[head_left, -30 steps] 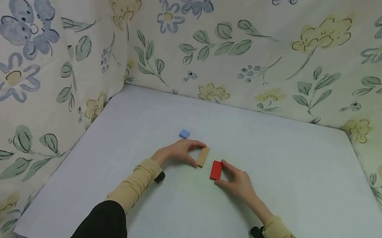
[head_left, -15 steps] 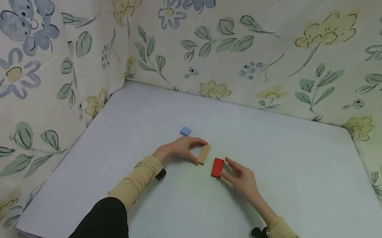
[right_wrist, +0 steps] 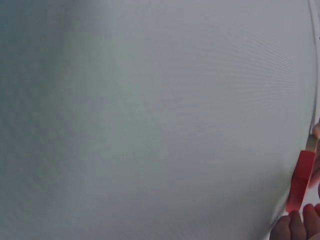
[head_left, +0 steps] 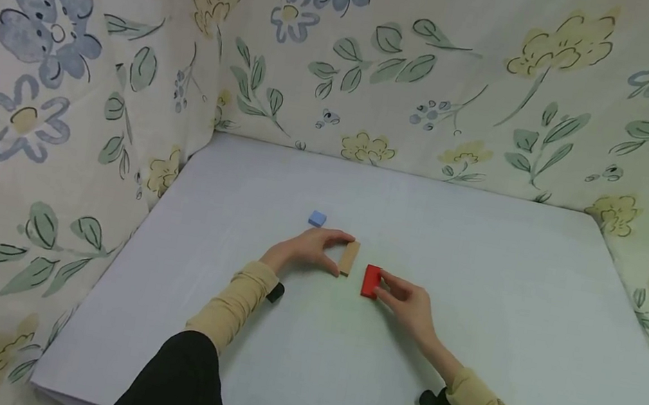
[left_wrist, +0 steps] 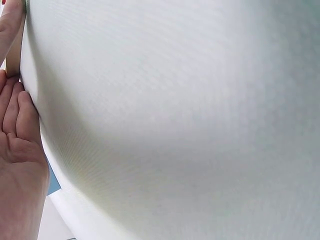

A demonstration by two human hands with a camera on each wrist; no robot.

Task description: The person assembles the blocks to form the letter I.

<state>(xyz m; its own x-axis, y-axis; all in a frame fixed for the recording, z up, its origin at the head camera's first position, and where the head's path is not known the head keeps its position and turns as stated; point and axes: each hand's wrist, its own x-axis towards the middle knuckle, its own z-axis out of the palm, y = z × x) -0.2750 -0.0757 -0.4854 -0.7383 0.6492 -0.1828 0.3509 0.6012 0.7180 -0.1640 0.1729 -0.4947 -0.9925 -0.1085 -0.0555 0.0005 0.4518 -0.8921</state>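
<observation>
In the head view my left hand (head_left: 306, 249) holds a narrow light-wood block (head_left: 349, 259) between thumb and index finger, one at each end. That wooden block (left_wrist: 15, 57) also shows at the left edge of the left wrist view. To its right, a small gap away, is a red rectangular block (head_left: 370, 281). The thumb and index finger of my right hand (head_left: 413, 308) are at the red block's right side, seemingly pinching it. In the right wrist view the red block (right_wrist: 301, 180) sits just beyond several fingertips (right_wrist: 295, 225). Exact finger contact is partly hidden there.
A small blue block (head_left: 317, 218) lies behind my left hand. The blocks are on a wide white table (head_left: 478, 267). A floral curtain (head_left: 432, 71) hangs along its back and sides.
My right thumb and index finger have left the red block's two ends and drawn closer together at its right side. Neither block has visibly shifted relative to the other. The head view has tilted slightly.
</observation>
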